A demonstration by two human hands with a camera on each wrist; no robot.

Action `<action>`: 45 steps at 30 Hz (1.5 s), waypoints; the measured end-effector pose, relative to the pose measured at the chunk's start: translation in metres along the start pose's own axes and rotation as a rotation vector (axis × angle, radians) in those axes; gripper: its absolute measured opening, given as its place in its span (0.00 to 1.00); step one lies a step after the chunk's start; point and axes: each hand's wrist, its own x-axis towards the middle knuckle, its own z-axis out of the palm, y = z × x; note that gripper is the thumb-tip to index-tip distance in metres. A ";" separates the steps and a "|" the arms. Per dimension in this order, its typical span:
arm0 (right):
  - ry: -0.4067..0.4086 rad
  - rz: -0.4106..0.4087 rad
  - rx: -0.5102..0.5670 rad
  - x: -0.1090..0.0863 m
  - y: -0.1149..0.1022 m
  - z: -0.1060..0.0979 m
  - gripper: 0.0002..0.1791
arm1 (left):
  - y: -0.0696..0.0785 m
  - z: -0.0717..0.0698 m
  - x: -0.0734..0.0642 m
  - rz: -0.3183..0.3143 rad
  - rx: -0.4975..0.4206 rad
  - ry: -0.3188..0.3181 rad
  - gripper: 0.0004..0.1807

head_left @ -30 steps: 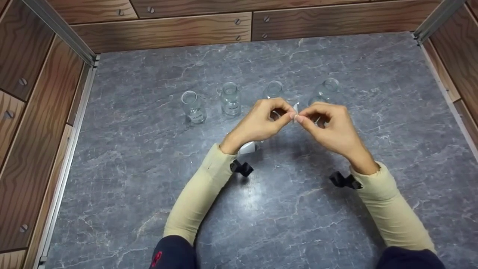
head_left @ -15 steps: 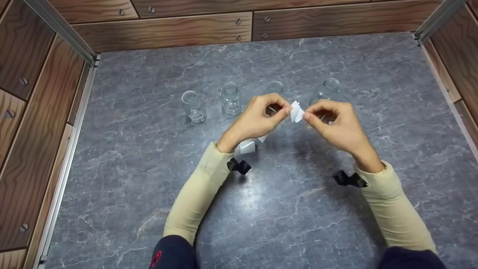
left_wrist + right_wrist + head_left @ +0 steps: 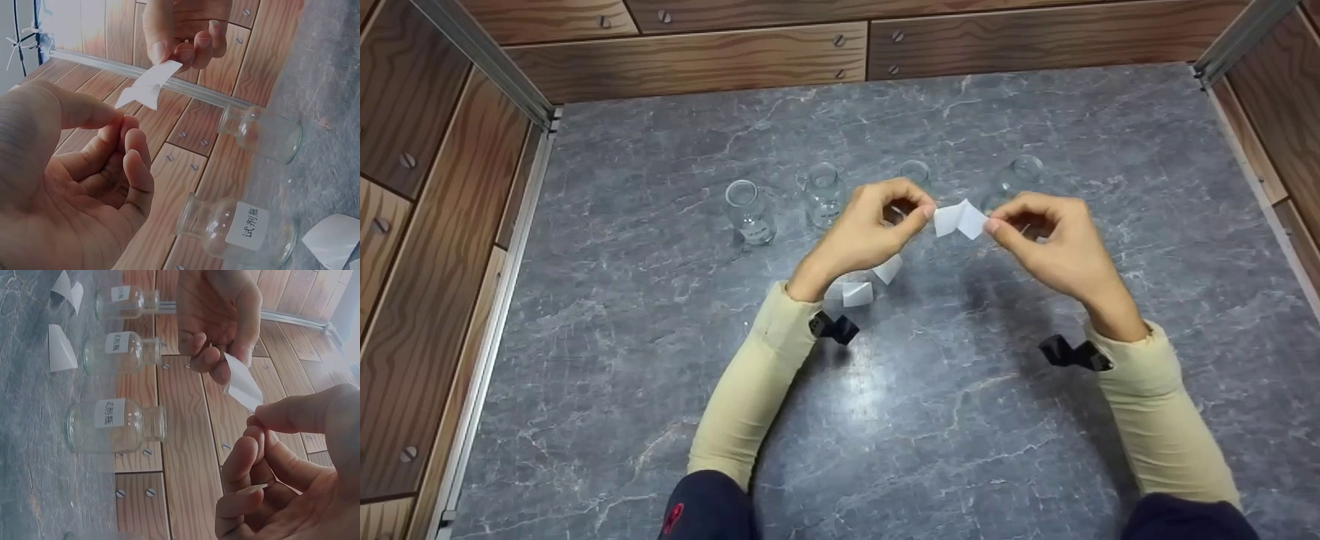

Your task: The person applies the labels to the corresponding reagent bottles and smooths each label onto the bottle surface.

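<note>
Between my hands a small white piece of paper [image 3: 973, 220] is held up in the air, creased across its middle. With thumb and fingertips my left hand [image 3: 876, 231] pinches its left end. The opposite end is pinched by my right hand [image 3: 1054, 238]. In the left wrist view the paper [image 3: 147, 85] spans both sets of fingertips, bent at the crease. Just behind the hands stand clear glass bottles, one of them [image 3: 915, 174] partly covered by my left hand and another [image 3: 1020, 180] behind my right.
Two more upright glass bottles, one at the left [image 3: 750, 214] and one beside it [image 3: 823, 196], complete the row. A labelled bottle [image 3: 115, 426] shows in the right wrist view. Folded white paper pieces [image 3: 857, 294] lie near my left wrist on the grey marbled table [image 3: 945, 435].
My hands have drawn apart, the left going left and the right going right. The paper between them, at first edge-on and folded, has opened out.
</note>
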 end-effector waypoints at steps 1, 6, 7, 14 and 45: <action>-0.001 0.003 -0.006 0.000 0.000 -0.001 0.02 | 0.000 -0.001 0.000 0.000 -0.003 0.002 0.08; -0.003 0.028 -0.044 0.001 0.002 -0.011 0.02 | 0.000 -0.003 -0.001 -0.005 0.000 0.013 0.08; -0.002 0.035 -0.051 0.002 0.002 -0.013 0.03 | 0.000 -0.004 -0.001 -0.006 0.003 0.013 0.08; 0.038 0.058 -0.068 0.003 0.005 -0.026 0.05 | -0.001 -0.004 0.000 -0.045 0.020 0.009 0.09; -0.039 0.082 -0.103 0.004 0.007 -0.012 0.06 | -0.119 0.060 0.031 -0.417 0.511 -0.127 0.19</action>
